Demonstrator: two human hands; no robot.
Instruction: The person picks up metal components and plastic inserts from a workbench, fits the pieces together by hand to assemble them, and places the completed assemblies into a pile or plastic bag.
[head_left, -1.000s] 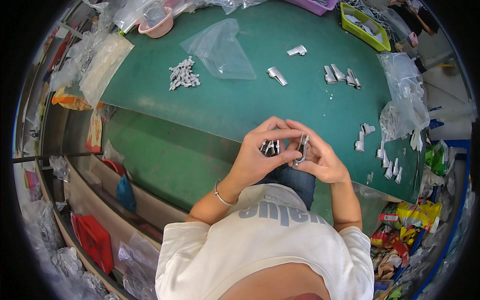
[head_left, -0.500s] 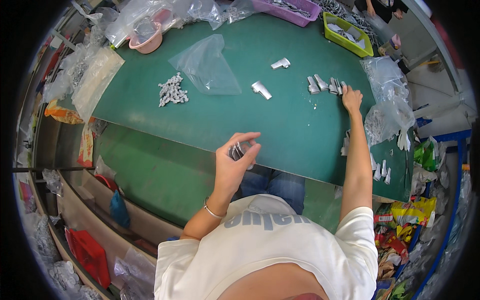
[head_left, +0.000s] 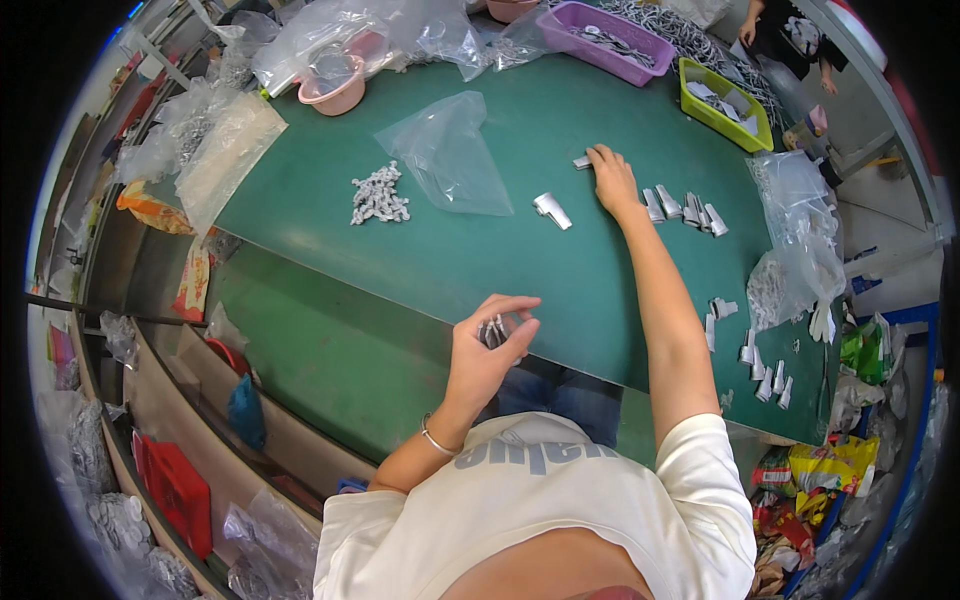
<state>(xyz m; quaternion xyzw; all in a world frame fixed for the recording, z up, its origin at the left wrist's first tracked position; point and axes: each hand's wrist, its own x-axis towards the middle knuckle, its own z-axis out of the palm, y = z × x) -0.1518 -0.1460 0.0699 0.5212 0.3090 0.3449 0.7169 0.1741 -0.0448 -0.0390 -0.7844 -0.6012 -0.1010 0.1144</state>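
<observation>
Looking down from the head camera, the left hand hovers near the front edge of the green desk, its grip curled around a few small metal pieces pinched between thumb and fingertips, with a thin bracelet on the wrist. The right hand stretches far across the desk, palm down, fingers flattened on a small metal part at the far side; whether that grip has closed on the part or only presses on it cannot be told. Just beside this hand, toward the person's right, lies a short row of metal parts, and to its left a single angled metal part sits alone. A clear plastic bag lies flat further left, and near it a heap of small grey fasteners. More metal parts are scattered along the right edge of the desk, near crumpled clear bags. At the far edge stand a purple tray, a yellow-green tray and a pink bowl.
</observation>
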